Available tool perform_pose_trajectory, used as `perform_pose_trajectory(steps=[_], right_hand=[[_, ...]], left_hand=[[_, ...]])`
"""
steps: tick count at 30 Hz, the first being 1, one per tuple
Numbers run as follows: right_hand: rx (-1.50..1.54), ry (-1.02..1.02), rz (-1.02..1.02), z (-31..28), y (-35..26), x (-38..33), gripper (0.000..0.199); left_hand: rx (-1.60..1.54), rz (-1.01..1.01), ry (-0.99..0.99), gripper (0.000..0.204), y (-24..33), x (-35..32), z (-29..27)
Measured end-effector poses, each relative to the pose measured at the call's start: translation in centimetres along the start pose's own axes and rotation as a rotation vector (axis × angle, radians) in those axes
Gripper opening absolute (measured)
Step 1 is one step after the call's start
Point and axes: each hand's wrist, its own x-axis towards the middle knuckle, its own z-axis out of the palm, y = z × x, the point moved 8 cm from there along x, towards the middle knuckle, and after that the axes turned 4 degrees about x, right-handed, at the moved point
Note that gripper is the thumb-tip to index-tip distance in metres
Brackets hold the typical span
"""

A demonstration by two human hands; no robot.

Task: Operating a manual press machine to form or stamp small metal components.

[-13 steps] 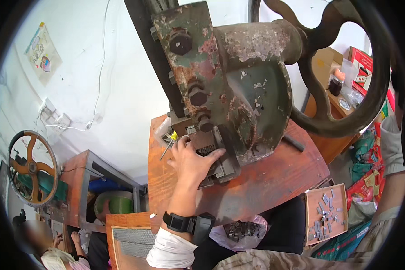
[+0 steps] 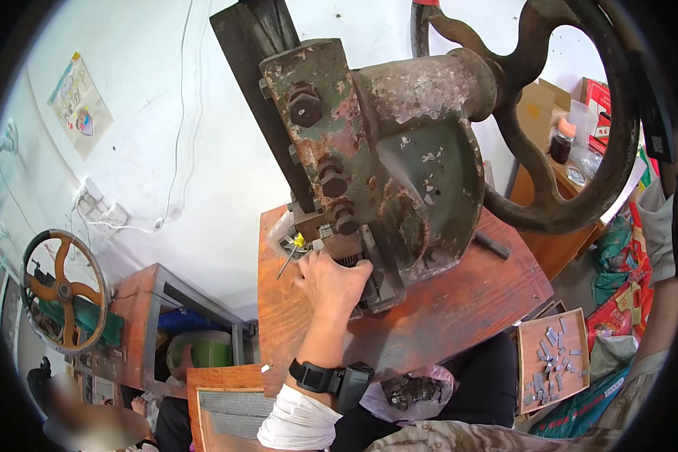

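Observation:
My left hand [image 2: 330, 282] is at the base of an old green hand press [image 2: 316, 120], below its ram. Its fingers curl at the left of the metal die [image 2: 377, 290] and the thumb lies on the right, around a small dark ridged part [image 2: 349, 261]. What the fingertips hold is hidden behind the hand. A yellow-handled screwdriver [image 2: 299, 241] lies just left of the fingers. My right forearm [image 2: 659, 316] rises along the right edge beside the press's large handwheel [image 2: 531, 215]; the right hand itself is out of sight.
The press stands on a reddish wooden table [image 2: 437, 324] with a dark rod [image 2: 492, 245]. Below are a bag of dark metal pieces [image 2: 410, 392] and a wooden tray [image 2: 526, 361] of small metal pieces. Another person [image 2: 90, 414] sits at lower left near a second handwheel [image 2: 64, 290].
The view has shifted, so the scene sits slightly lower and to the right. My left fingers and thumb have drawn in from a wider spread at the die. The press ram shows no clear movement.

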Motion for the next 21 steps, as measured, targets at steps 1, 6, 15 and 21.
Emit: perform_pose_trajectory(steps=[1,6,15,21], right_hand=[[0.003,0.003,-0.006,0.2,0.1,0.1,0.043],[0.044,-0.038,-0.008,0.8,0.5,0.5,0.042],[0.151,-0.045,0.023,0.7,0.9,0.6,0.04],[-0.008,-0.045,0.04,0.3,3.0,1.1,0.038]], left_hand=[[0.044,-0.01,0.01,0.056,-0.3,0.0,0.1],[0.117,0.005,0.083,0.052,-0.3,0.1,-0.6],[-0.159,0.136,0.068,0.051,-3.3,1.7,0.2],[-0.289,0.01,0.008,0.049,-4.5,2.0,0.8]])
